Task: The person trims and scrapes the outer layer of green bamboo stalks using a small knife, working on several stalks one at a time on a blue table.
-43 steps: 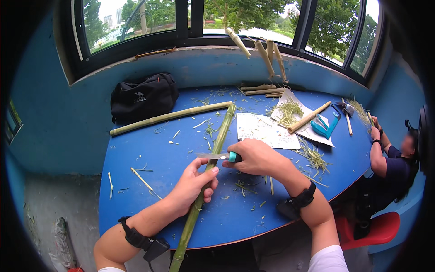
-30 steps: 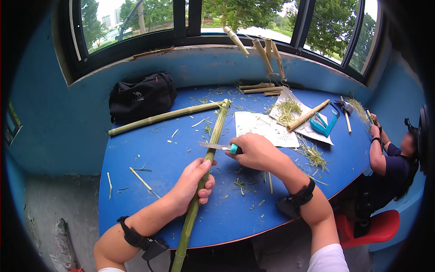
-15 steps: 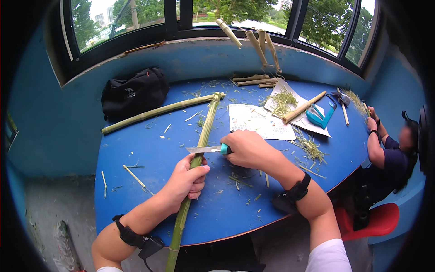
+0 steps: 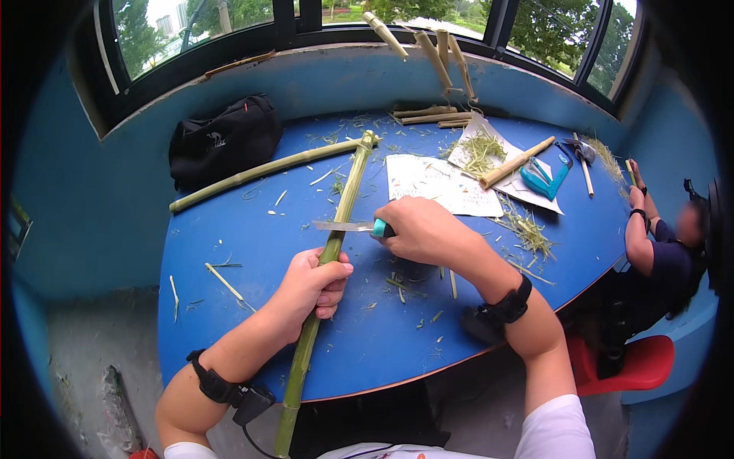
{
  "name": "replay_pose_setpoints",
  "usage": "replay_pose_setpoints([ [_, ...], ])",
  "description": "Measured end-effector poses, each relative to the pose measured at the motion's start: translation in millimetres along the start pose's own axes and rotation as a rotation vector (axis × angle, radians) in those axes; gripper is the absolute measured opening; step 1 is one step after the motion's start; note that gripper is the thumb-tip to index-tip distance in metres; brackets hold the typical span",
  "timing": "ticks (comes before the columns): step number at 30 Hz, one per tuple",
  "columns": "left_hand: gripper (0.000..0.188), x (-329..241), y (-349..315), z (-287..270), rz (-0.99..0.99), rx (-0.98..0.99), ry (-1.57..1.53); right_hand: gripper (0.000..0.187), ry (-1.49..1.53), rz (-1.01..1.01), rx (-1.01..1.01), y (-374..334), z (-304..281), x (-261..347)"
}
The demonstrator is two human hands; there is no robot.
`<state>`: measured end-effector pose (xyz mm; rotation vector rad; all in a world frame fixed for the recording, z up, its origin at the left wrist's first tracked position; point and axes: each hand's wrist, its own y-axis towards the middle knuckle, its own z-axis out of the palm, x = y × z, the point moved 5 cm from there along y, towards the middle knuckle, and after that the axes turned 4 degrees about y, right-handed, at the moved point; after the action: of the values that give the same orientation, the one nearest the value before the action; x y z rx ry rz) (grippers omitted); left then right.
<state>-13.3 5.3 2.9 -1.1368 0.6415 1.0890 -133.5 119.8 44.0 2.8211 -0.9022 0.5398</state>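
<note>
A long green bamboo pole (image 4: 306, 356) slants across the table's near side, its far end partly stripped to a paler surface. My left hand (image 4: 317, 284) is closed around its middle. Just beyond those fingers, a knife (image 4: 345, 226) with a teal and black handle lies with its blade across the pole. My right hand (image 4: 419, 229) grips the handle, fingers wrapped round it. The held pole's far tip crosses the right end of another pale bamboo pole (image 4: 264, 175) on the table.
Around the blue table (image 4: 252, 336) lie scattered shavings. A black bag (image 4: 225, 143) stands far left. Printed paper (image 4: 428, 183), a short bamboo tube (image 4: 516, 162), a teal-handled tool (image 4: 544, 182) and a hammer (image 4: 585, 153) lie right. A co-worker (image 4: 657, 245) sits at the right edge.
The knife blade has slid a little along the bamboo pole, away from my left hand. My left hand keeps its hold. The whole view has shifted slightly.
</note>
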Motion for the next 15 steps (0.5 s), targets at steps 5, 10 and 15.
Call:
replay_pose_setpoints([
  [5, 0.016, -4.5, -5.0, 5.4, 0.008, -0.014, 0.032, 0.010, -0.043, -0.033, -0.002, -6.1, -2.1, 12.3],
  [10, 0.018, -3.5, -7.1, -0.5, 0.013, -0.034, 0.015, 0.011, -0.059, 0.016, -0.128, 9.4, 1.3, -2.1],
  [15, 0.017, -0.2, -4.8, 7.9, -0.044, 0.061, 0.127, 0.017, -0.106, 0.218, -0.313, 14.1, -30.6, -69.5],
])
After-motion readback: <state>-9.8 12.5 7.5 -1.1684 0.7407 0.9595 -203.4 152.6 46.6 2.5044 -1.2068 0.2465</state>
